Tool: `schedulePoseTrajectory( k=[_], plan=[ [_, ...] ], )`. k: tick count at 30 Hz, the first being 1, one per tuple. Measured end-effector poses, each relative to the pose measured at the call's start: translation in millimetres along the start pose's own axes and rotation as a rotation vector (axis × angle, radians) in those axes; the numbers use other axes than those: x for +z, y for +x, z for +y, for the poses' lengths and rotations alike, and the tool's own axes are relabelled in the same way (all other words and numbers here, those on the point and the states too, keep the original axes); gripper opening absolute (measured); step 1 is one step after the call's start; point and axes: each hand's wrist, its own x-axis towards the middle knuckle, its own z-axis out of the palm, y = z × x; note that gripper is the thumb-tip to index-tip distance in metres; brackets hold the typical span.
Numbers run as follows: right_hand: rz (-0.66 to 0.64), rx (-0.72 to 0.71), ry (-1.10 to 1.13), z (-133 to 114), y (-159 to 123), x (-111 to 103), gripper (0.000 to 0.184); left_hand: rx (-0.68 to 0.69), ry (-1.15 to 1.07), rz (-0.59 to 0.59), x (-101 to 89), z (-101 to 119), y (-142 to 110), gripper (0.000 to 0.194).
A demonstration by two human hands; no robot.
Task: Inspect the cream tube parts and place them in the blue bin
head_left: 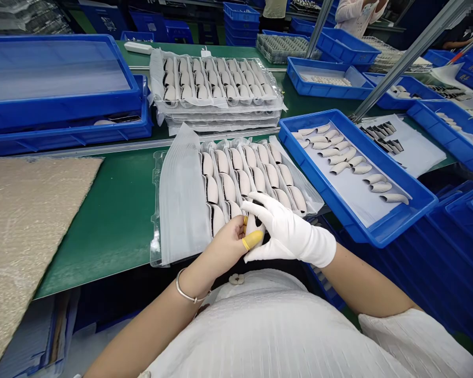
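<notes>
A white, ribbed, curved shell piece (254, 223) with a dark opening is between my hands, just over the near edge of the clear plastic tray (156, 210). My left hand (230, 244), with yellow finger cots on its thumb and a finger, pinches the piece from the left. My right hand (278, 228), in a white glove, curves round it from the right, fingers above and thumb below. Behind them the tray holds rows of similar shell pieces (222, 160) between strips of white sheet (183, 205). My fingers partly hide the held piece.
To the right, a blue bin (398, 223) holds loose shell pieces (341, 167) on white paper. Filled trays (220, 116) are stacked behind. Blue bins (63, 113) and a beige board (31, 210) lie left on the green table (114, 220). A metal post (402, 68) slants at right.
</notes>
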Motion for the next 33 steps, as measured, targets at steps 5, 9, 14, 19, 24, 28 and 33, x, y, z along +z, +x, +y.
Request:
schedulePoseTrajectory(
  k=[5, 9, 14, 19, 24, 28, 33],
  plan=[
    [0.101, 0.037, 0.124, -1, 2, 1, 0.083, 0.002, -0.196, -0.056, 0.9, -1, -1, 0.044],
    [0.171, 0.073, 0.343, 1, 1, 4, 0.091, -0.128, -0.538, -0.221, 4.5, -7, 1, 0.05],
    [0.12, 0.012, 0.48, 3, -2, 10, 0.093, -0.163, -0.686, -0.284, 9.5, -17, 3, 0.047],
    [0.095, -0.036, 0.482, 7, -9, 14, 0.096, -0.217, -0.729, -0.289, 5.7, -20, 2, 0.054],
    [0.109, 0.032, 0.396, 7, -16, 17, 0.091, -0.239, -0.745, -0.29, 0.9, -21, 2, 0.06],
    [0.141, 0.094, 0.441, -3, -12, 13, 0.079, -0.16, -0.761, -0.213, 5.8, -18, 2, 0.053],
    [0.301, 0.26, 0.563, -4, 2, 6, 0.045, -0.188, -0.804, -0.209, 12.1, -15, -1, 0.048]
  ],
)
